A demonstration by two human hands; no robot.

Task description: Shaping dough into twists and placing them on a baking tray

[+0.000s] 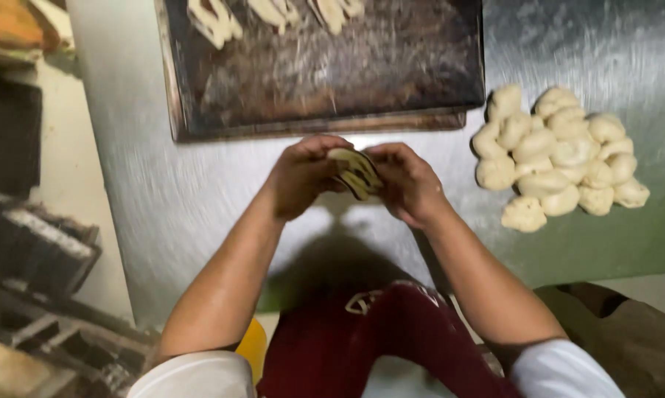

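Note:
Both hands meet above the steel table and share one piece of pale dough with dark streaks. My left hand grips its left side. My right hand pinches its right side. The dough is folded or twisted between the fingers, and part of it is hidden by them. A dark baking tray lies just beyond the hands, with three shaped dough pieces along its far edge.
A heap of several pale dough lumps sits on the table to the right. Dark stacked tins or racks stand on the floor at the left. A maroon apron covers my front.

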